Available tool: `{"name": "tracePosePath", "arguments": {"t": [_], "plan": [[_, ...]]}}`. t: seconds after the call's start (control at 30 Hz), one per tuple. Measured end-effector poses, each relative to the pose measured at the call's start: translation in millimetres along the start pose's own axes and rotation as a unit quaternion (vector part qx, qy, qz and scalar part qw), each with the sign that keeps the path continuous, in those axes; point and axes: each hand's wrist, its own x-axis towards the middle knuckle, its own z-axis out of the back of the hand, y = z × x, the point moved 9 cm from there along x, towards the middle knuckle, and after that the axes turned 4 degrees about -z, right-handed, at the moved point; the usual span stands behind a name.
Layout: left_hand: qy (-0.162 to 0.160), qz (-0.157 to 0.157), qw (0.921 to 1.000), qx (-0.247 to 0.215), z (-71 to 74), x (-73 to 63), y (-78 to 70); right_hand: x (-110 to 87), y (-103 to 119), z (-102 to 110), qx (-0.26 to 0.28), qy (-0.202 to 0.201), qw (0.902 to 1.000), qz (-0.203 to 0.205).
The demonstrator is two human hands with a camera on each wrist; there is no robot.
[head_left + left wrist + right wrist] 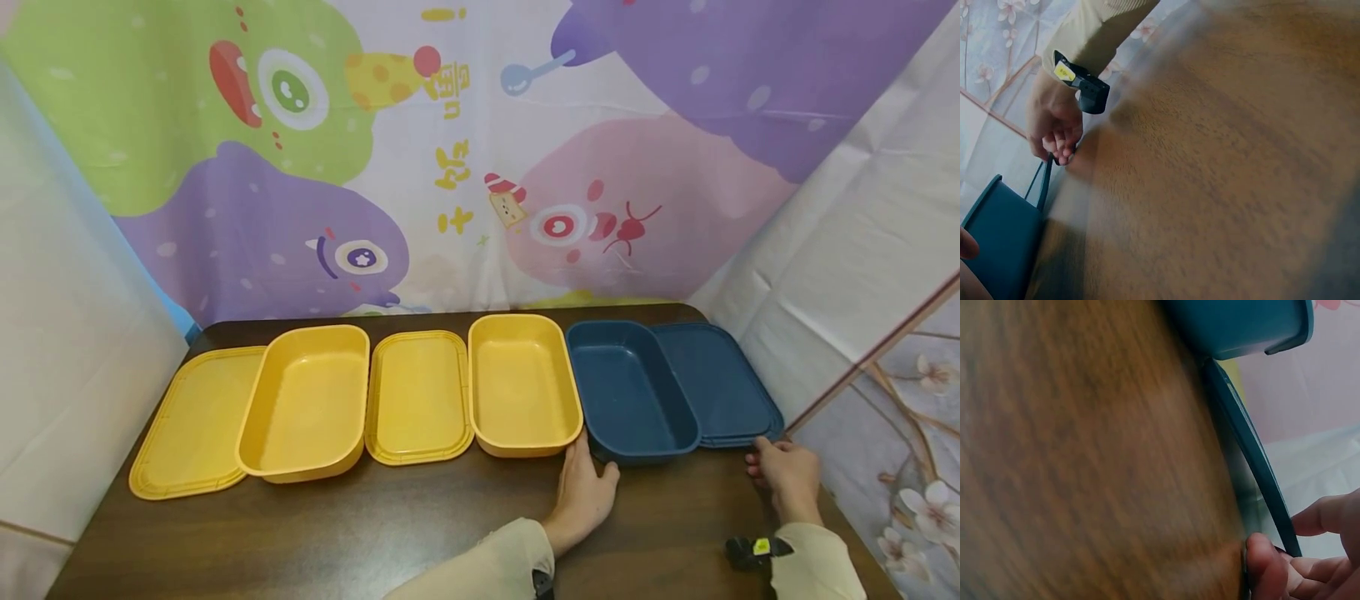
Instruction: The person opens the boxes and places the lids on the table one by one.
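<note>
My right hand [789, 475] pinches the near right corner of a blue lid [720, 379], thumb on top and fingers beneath. In the right wrist view the lid's held end [1279, 519] is raised off the table, while its other end sits low beside the blue box [1241, 325]. My left hand [583, 493] has its fingers pointing forward at the near corner of a yellow box [525, 383], thumb spread toward the blue box [637, 392]. Part of a left-hand finger [967, 244] shows close to the blue box in the left wrist view.
Left along the row are a yellow lid [420, 396], a larger yellow box [311, 408] and another yellow lid [198, 425] partly under that box's edge. A cartoon-printed curtain [450, 275] hangs behind the brown table [360, 533]. White cloth [810, 292] borders the right side.
</note>
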Motion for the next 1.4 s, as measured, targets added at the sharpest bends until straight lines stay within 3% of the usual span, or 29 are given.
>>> {"name": "tracePosePath", "arguments": {"t": [0.63, 1.4], "plan": [[0.002, -0.005, 1.0000, 0.003, 1.2, 0.7, -2.0, 3.3, 4, -5, -0.112, 0.031, 0.9930, 0.023], [0.008, 0.010, 0.9999, 0.000, 2.1, -0.9, -0.2, -8.5, 8, -18, -0.090, 0.071, 0.9929, 0.033]]}}
